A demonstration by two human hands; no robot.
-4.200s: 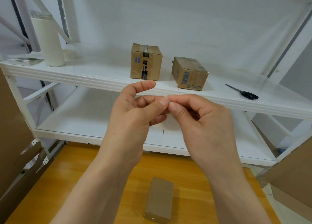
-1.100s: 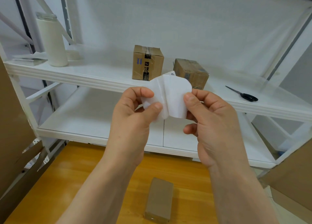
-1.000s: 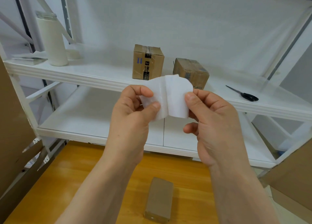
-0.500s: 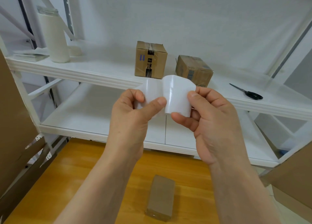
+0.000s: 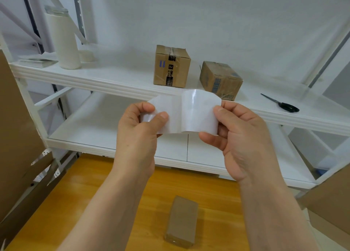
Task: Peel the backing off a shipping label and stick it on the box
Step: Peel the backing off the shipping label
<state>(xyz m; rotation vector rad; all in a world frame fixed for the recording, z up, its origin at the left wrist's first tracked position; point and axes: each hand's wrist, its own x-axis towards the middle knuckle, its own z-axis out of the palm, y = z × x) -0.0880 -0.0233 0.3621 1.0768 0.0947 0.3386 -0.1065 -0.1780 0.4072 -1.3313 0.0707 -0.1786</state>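
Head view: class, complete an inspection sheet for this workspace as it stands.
Surface: wooden tabletop, bears one small cardboard box.
Job's things: shipping label, bowed, held above the box, not stuck.
Clutter: taped box, barcoded box, scissors, white tumbler on the upper shelf.
Grippers: left hand pinches the label's left end; right hand pinches its right end.
Cables: nothing seen.
Surroundings: white shelf rack; cardboard sheets at both sides.

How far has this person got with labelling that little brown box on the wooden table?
Done: the peel is started; the label sheet is already split into two layers that curl apart. In hand: the left hand pinches one layer and the right hand the other. Left: the layers still seem joined in the middle, and the box lies bare, with no label on it.
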